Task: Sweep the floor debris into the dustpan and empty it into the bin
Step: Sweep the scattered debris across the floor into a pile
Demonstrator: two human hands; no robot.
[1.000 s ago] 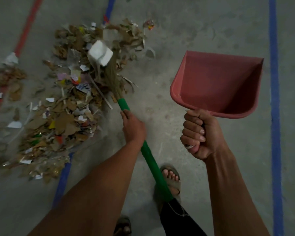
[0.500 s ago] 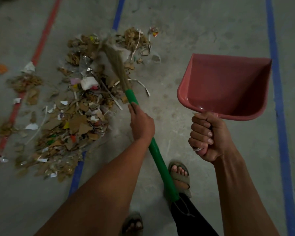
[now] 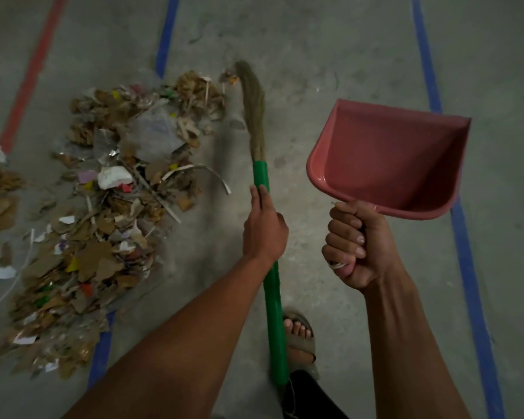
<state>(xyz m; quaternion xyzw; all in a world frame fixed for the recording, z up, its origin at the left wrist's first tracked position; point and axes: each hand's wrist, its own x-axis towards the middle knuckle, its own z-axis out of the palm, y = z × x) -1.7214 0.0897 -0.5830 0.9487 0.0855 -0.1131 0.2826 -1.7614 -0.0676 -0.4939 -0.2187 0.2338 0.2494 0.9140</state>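
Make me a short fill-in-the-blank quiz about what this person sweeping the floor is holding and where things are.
1. The left hand grips a broom whose handle is coloured ____.
2. The right hand holds up a pink ____, with nothing inside it.
3. The debris pile lies on the floor to the ____ of the broom.
4. The floor is marked with one red line and several lines coloured ____.

Missing words: green; dustpan; left; blue
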